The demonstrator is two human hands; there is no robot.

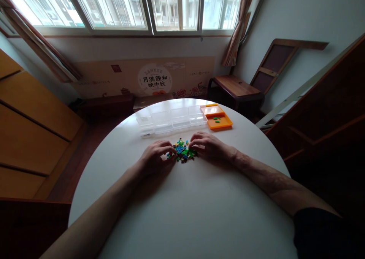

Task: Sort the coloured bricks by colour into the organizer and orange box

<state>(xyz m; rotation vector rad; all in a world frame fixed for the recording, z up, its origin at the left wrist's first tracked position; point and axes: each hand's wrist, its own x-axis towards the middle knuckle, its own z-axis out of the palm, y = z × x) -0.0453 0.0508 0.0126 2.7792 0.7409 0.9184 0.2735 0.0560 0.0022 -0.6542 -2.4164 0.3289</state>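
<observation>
A small heap of tiny toy building bricks [181, 149], mostly blue and green with some dark and yellow pieces, lies on a white round table [205, 209]. At its left edge is my left hand [157, 152], with thumb and forefinger brought together at the bricks; whatever is between the tips is too small to name. My right hand [207, 144] reaches in from the other side, fingers bent and apart over the heap's right part. Behind it, an orange box [224, 127] with its lid folded back holds several green bricks [217, 120].
A clear plastic compartment case [171, 120] lies open beyond the heap, against the orange box's left side. Past the table's far edge stand a wooden stool [236, 85] and a printed cardboard panel [125, 75] below the window. Wooden cabinets [31, 126] flank the left.
</observation>
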